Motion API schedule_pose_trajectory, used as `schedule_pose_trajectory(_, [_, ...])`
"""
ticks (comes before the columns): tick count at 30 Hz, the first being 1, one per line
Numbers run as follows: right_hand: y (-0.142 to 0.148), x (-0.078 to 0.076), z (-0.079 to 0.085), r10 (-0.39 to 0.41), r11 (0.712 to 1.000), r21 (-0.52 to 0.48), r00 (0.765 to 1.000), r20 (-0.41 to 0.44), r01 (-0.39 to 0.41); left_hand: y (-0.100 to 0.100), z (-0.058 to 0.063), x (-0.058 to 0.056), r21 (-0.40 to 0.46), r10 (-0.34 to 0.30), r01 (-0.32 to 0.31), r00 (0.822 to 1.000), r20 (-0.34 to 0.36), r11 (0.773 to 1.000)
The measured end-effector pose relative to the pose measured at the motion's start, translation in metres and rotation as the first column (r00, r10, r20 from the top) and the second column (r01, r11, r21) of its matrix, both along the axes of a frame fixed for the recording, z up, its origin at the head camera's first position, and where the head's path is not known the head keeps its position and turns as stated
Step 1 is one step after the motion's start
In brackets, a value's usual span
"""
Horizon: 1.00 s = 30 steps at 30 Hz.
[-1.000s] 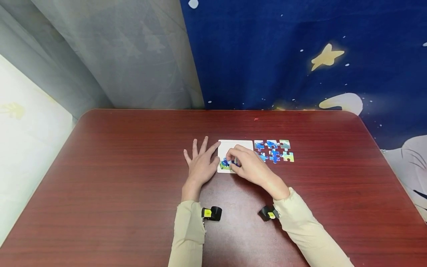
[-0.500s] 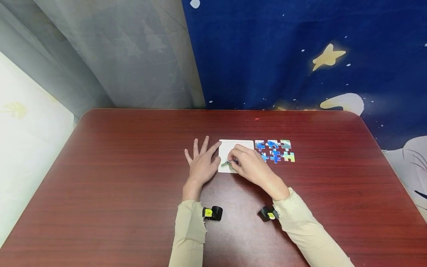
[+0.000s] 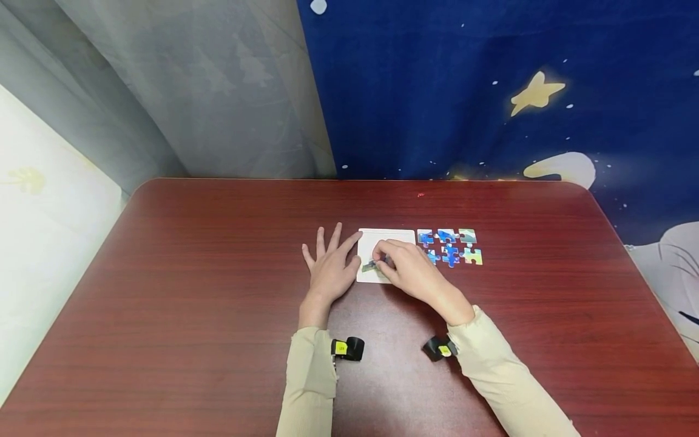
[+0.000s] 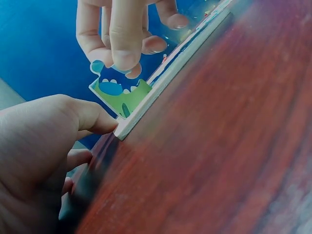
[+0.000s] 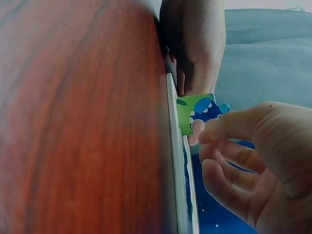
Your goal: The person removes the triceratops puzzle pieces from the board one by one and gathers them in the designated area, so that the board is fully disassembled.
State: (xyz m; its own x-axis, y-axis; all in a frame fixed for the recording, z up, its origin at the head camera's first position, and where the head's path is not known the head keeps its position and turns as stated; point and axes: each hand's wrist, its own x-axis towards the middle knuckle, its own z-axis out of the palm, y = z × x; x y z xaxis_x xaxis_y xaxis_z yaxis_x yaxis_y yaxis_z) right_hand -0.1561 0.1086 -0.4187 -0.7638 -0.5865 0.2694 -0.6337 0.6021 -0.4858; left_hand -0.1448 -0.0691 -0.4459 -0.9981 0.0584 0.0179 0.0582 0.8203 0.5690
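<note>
My right hand (image 3: 412, 270) pinches a green and blue jigsaw piece (image 5: 202, 108) between thumb and fingertips. The piece stands tilted up on the lower left part of a white puzzle board (image 3: 401, 234), its lower edge at the board in both wrist views. Seen from the head, fingers cover much of it. My left hand (image 3: 330, 271) lies with fingers spread at the board's left side. Its thumb touches the board's corner in the left wrist view, and its index fingertip reaches the upper left corner in the head view.
Several loose jigsaw pieces (image 3: 450, 255) lie in two rows just right of the board, one partly behind my right hand. A tiny red scrap (image 3: 420, 195) is near the back edge of the brown table (image 3: 218, 291). Curtains (image 3: 426, 91) hang behind.
One second ago the piece's picture faced up at the board's lower left. Half a second ago it was tipped up steeply, as it is now. Both hands have hardly moved.
</note>
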Motion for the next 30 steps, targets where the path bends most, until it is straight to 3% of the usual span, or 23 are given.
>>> schedule_pose_trajectory(15, [0.001,-0.004,-0.004,0.015,0.993,-0.116,0.999,-0.040,-0.019,0.000,0.001,0.000,0.004,-0.003,0.003,1.000,0.002,1.000])
schedule_pose_trajectory(21, [0.004,-0.007,-0.001,0.016,0.989,-0.145,1.000,-0.015,-0.018,-0.001,0.001,0.000,-0.003,-0.006,0.006,1.000,-0.005,1.000])
schedule_pose_trajectory(26, [0.014,-0.009,0.006,-0.032,0.993,-0.115,0.998,0.046,0.037,-0.001,0.001,0.000,0.002,-0.003,0.003,1.000,-0.001,1.000])
schedule_pose_trajectory(30, [0.026,-0.011,0.013,-0.102,0.989,-0.100,0.994,0.043,0.106,0.000,0.001,0.001,-0.017,-0.005,0.005,1.000,-0.005,1.000])
